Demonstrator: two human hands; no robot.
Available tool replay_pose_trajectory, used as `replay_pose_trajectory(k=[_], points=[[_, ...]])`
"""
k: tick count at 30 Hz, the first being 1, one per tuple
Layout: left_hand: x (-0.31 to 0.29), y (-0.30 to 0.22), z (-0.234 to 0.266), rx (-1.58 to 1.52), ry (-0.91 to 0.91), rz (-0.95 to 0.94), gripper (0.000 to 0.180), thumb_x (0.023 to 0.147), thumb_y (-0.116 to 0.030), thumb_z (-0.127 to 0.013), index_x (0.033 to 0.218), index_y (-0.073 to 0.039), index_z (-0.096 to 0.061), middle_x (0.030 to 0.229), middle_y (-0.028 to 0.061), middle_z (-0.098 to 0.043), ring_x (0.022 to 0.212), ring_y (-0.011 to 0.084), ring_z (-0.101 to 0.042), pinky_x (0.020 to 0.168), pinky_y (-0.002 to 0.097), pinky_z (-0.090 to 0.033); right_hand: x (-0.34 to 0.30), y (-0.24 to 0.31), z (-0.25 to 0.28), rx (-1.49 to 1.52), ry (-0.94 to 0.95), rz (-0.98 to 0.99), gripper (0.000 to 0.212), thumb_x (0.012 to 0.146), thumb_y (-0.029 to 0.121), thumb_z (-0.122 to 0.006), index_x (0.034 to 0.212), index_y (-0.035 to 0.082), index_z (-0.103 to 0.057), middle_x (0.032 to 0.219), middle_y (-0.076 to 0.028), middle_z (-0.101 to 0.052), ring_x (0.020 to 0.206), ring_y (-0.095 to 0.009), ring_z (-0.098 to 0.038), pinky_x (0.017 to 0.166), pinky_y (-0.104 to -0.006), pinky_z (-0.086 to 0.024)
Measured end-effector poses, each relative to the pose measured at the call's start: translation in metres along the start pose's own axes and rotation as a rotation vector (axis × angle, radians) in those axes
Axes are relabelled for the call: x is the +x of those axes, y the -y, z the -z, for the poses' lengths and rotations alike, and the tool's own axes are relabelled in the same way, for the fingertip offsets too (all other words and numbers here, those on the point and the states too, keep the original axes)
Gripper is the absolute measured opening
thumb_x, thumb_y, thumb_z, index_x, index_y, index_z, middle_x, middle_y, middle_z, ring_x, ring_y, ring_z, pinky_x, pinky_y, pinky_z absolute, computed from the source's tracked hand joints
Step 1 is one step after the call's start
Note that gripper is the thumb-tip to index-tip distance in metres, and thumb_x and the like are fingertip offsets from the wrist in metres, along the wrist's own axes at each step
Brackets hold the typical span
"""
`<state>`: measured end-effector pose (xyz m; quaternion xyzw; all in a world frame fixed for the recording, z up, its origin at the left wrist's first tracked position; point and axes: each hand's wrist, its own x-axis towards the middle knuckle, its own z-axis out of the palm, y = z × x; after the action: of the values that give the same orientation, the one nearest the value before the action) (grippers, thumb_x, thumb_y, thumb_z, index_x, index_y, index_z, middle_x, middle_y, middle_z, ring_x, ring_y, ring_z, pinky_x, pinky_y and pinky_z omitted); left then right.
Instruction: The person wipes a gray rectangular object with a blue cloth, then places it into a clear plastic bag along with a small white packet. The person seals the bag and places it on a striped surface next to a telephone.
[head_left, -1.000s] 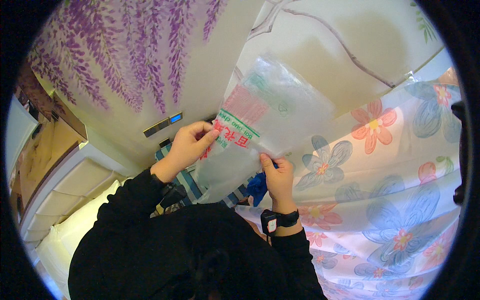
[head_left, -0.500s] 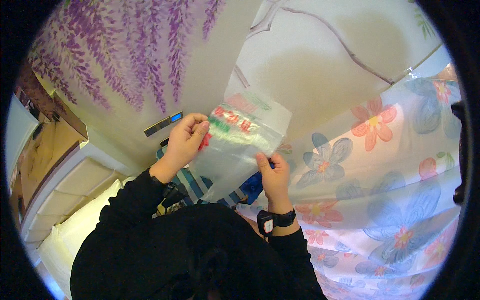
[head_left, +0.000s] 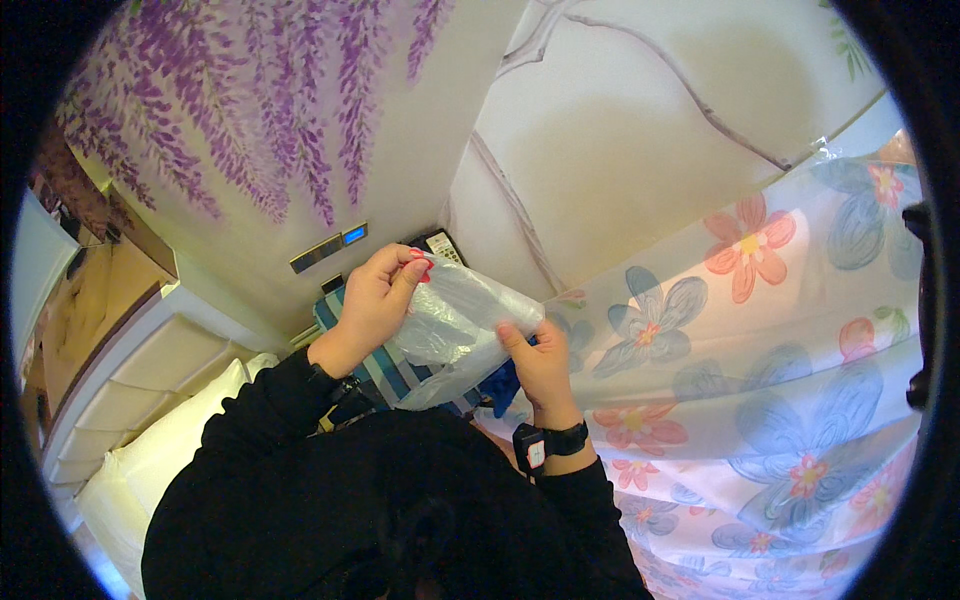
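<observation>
A thin translucent plastic bag (head_left: 455, 320) with a bit of red print is stretched between my two hands, above striped blue cloth (head_left: 385, 375). My left hand (head_left: 375, 300) pinches its upper left corner between thumb and fingers, next to the red print. At the bag's right edge, my right hand (head_left: 537, 362) grips the film, thumb on top and fingers behind. The lower part of the bag hangs loosely toward my black top. A dark band with a small device (head_left: 537, 450) circles my right wrist.
Right of my hands hangs or lies a white flowered cloth (head_left: 740, 380). A dark object with pale buttons (head_left: 438, 246) lies beyond the bag. Ahead is a wall painted with purple blossoms (head_left: 270, 100), with a switch panel (head_left: 330, 248). A padded headboard (head_left: 160, 385) and white pillow (head_left: 150, 450) are at left.
The bag's far edge has been folded down or tipped toward me, so most of its red and green print no longer shows. Both hands shifted slightly, and the dark buttoned object came into view.
</observation>
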<state>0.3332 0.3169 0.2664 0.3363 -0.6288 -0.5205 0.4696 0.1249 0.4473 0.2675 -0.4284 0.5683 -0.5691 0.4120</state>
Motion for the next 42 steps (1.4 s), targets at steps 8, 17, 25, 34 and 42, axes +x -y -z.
replay_pose_trajectory(k=[8,17,25,34,42], points=[[0.014,0.012,0.007,-0.256,-0.135,-0.026,0.018,0.105,-0.02,-0.059,0.108,-0.003,-0.061,0.077,-0.0033,-0.061,0.064,0.0023,-0.051,0.058,0.0195,-0.041,0.003,0.003,-0.007,-0.201,0.187,-0.049,0.028,0.094,0.023,-0.073,0.111,0.001,-0.071,0.101,-0.004,-0.072,0.094,-0.014,-0.063,0.087,-0.0298,-0.05],[0.006,0.005,0.029,0.176,-0.2,-0.301,0.029,0.093,-0.016,-0.072,0.116,-0.007,-0.056,0.112,0.0078,-0.062,0.098,0.0156,-0.058,0.084,0.0305,-0.048,0.02,0.024,0.007,-0.845,0.083,0.409,0.016,0.089,0.021,-0.07,0.099,0.008,-0.073,0.091,-0.014,-0.071,0.086,-0.027,-0.066,0.075,-0.0354,-0.053],[-0.023,-0.023,0.007,0.756,0.723,-0.718,0.072,0.082,-0.031,-0.078,0.145,-0.013,-0.047,0.132,0.014,-0.058,0.129,0.0329,-0.054,0.115,0.0577,-0.033,0.012,0.005,-0.025,-1.111,0.454,0.534,0.015,0.085,0.019,-0.066,0.096,0.012,-0.074,0.093,-0.011,-0.071,0.091,-0.032,-0.068,0.073,-0.0427,-0.056],[-0.013,-0.002,0.006,0.677,0.787,-0.695,0.067,0.085,-0.047,-0.072,0.141,-0.016,-0.052,0.092,0.0131,-0.07,0.089,0.0341,-0.067,0.088,0.0476,-0.053,0.006,0.014,-0.026,-1.107,0.596,0.491,0.016,0.086,0.025,-0.068,0.092,0.011,-0.074,0.088,-0.013,-0.069,0.088,-0.032,-0.068,0.074,-0.044,-0.055],[-0.006,-0.002,0.032,0.826,0.658,-0.642,0.042,0.083,-0.053,-0.072,0.109,-0.02,-0.071,0.068,0.0054,-0.066,0.063,0.0308,-0.065,0.055,0.0407,-0.047,0.013,0.005,0.01,-1.102,0.652,0.277,0.017,0.085,0.025,-0.068,0.086,0.009,-0.072,0.087,-0.012,-0.069,0.091,-0.034,-0.064,0.079,-0.0458,-0.053]])
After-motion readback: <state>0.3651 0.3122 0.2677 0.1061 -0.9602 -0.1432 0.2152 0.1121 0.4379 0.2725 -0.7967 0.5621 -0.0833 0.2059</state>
